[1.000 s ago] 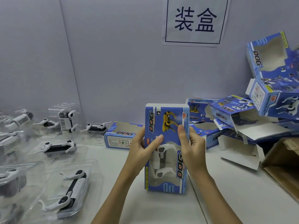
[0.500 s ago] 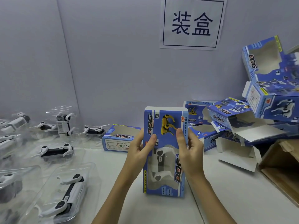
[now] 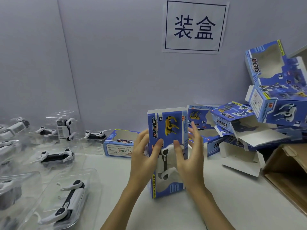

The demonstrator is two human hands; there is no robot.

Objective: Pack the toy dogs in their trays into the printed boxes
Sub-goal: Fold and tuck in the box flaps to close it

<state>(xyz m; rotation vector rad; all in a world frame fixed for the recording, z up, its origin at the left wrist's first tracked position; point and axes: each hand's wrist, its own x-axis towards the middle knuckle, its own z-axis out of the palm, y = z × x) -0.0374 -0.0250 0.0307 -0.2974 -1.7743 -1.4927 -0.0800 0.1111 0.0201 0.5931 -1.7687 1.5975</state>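
Observation:
A blue printed box [image 3: 167, 127] stands upright on the white table [image 3: 232, 205], with a white toy dog [image 3: 163, 161] showing through its window. My left hand [image 3: 142, 156] grips its left edge, thumb on the front and fingers behind. My right hand [image 3: 189, 161] has its thumb on the front by the window. Its fingers are straight and spread beside the right edge. To the left lie several clear trays, each with a white and black toy dog, the nearest tray [image 3: 69, 200] close to my left forearm.
An empty printed box [image 3: 119, 145] lies on its side behind my left hand. Several open printed boxes [image 3: 232, 120] are heaped at the right against the wall. A brown carton [image 3: 285, 173] sits at the right edge. A paper sign [image 3: 194, 27] hangs on the wall.
The box has stayed upright between my hands. My right hand's fingers have straightened and spread off the box's right side, and its thumb has slid lower on the front.

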